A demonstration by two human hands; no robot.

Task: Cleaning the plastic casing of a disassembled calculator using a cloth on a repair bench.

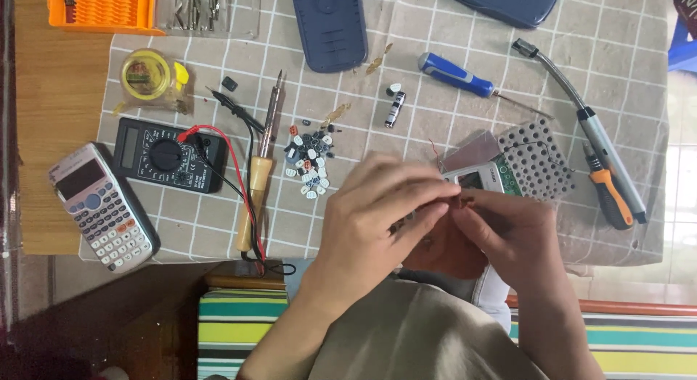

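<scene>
A wooden table (pixel 58 97) carries a grid-patterned cloth (pixel 450 126), an orange tray (pixel 102 8) and a calculator (pixel 102 206).

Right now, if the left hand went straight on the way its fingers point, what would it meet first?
The left hand points right, toward the right hand. Their fingertips already meet over a small reddish-brown piece, so it would probably press into that and the right hand at once.

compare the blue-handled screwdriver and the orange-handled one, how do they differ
The blue-handled screwdriver lies alone on the cloth's upper middle, slanted, its thin shaft fully visible. The orange-handled screwdriver lies near the right edge, close beside a grey flexible-neck tool, its handle orange with black and its shaft barely showing. Both rest on the checked cloth, untouched by either hand.
</scene>
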